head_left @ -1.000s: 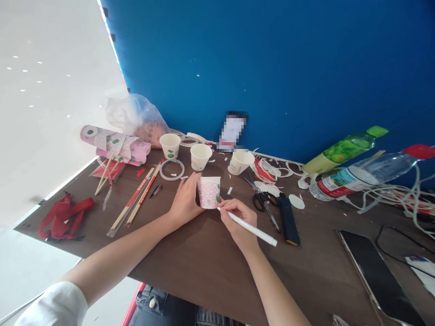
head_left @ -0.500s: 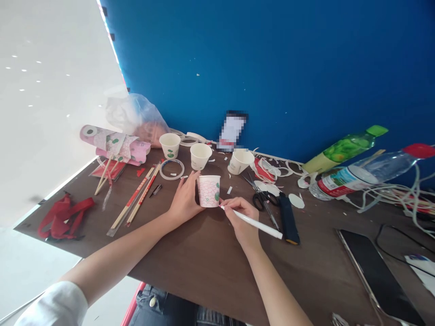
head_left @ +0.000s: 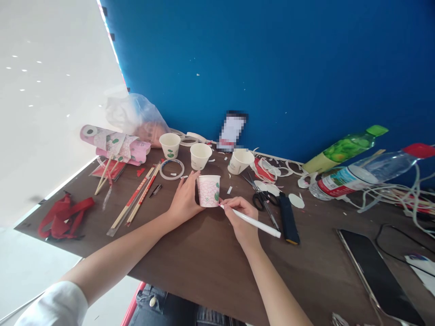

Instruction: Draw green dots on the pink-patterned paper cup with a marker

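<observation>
A paper cup [head_left: 208, 191] with pink scale-like lines and green leaf marks stands upright on the brown table [head_left: 190, 267]. My left hand [head_left: 184, 195] is closed around its left side, fingers behind the cup and thumb near its base. In my right hand [head_left: 242, 219] is a white marker pen [head_left: 256, 222], pinched near its pink tip. That tip touches the cup's lower right side. Behind the cup stand three more paper cups: a left one [head_left: 170, 146], a middle one [head_left: 200, 157] and a right one [head_left: 240, 162].
Scissors [head_left: 263, 198] and a dark blue case [head_left: 288, 220] lie right of my right hand. Further right are a phone [head_left: 380, 274] and two bottles, one green-capped [head_left: 340, 151], one red-capped [head_left: 370, 174]. On the left are wrapped chopsticks [head_left: 134, 199], a tape roll [head_left: 171, 169] and a red strap [head_left: 66, 216].
The marker pen's tip has shifted slightly left and up onto the cup, and its rear end has moved a little with it. My left hand and the cup look unmoved.
</observation>
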Available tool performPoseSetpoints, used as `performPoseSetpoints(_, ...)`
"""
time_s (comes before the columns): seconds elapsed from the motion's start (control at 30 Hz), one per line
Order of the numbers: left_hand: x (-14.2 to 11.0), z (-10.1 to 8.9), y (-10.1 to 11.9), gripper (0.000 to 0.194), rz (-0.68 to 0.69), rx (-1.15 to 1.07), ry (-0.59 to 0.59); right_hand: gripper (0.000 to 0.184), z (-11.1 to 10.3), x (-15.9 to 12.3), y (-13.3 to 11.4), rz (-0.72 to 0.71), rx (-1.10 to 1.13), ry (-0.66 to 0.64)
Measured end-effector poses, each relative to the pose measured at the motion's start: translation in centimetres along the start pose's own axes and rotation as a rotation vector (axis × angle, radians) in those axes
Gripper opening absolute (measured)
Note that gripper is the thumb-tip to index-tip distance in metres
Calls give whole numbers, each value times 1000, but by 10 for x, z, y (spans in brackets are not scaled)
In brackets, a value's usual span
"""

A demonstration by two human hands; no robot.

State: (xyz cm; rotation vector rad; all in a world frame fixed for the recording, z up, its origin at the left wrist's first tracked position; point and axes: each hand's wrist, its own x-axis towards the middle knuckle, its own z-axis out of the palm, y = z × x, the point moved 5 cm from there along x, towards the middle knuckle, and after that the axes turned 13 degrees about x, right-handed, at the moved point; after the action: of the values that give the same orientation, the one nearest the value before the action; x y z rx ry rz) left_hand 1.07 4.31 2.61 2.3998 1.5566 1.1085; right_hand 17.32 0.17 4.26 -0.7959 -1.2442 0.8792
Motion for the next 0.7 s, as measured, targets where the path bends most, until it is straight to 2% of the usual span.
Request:
performPoseSetpoints(0.4,0,1,-1,98,-1,-8,4,14,0,2,1,26,2,23)
performPoseSetpoints(0.5,-1,0,0,96,12,-50,23,14,-4,1,6,47,22,34)
performPoseSetpoints(0.7,-2,1,1,93,31,-91,-19,14,-16,0,22,85,162,80)
